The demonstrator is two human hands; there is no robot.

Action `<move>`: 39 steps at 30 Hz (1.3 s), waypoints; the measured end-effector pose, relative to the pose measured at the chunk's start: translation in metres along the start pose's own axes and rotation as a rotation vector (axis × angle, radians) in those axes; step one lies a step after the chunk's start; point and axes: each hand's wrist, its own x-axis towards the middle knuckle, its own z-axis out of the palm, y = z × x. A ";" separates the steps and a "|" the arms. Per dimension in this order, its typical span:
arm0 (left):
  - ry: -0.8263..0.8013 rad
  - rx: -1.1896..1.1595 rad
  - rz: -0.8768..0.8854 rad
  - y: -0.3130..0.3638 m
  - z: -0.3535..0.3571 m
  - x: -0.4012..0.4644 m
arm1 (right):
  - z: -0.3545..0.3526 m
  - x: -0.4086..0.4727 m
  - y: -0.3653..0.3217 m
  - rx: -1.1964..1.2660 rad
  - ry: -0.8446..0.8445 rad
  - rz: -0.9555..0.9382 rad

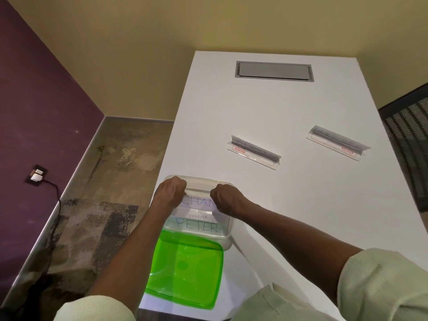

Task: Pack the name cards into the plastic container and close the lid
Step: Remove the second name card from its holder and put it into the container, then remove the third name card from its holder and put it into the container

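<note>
Seating a name card into the clear plastic container at the table's near-left corner; left hand and right hand are both curled shut on its ends. Risk: card jams against the PETER card or shoves the container off the edge. Two cards lie well apart, unpacked. Green lid lies just beside, overhanging, nothing blocking it.
</note>
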 end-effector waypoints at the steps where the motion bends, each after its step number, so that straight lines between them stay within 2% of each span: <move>1: 0.010 -0.036 -0.004 0.001 -0.003 0.000 | -0.003 -0.002 0.000 0.019 0.015 0.008; 5: 0.074 -0.165 0.006 0.008 -0.010 -0.005 | -0.020 -0.016 0.001 0.087 0.117 0.026; 12: 0.208 -0.266 0.000 0.037 -0.038 -0.019 | -0.047 -0.051 0.022 0.058 0.287 0.067; 15: 0.220 -0.306 -0.049 0.054 -0.049 -0.020 | -0.053 -0.068 0.038 0.053 0.313 0.103; 21: 0.339 -0.377 -0.020 0.105 -0.064 -0.020 | -0.058 -0.105 0.076 0.047 0.403 0.118; 39: 0.440 -0.369 0.043 0.221 -0.083 -0.006 | -0.078 -0.197 0.172 0.048 0.495 0.298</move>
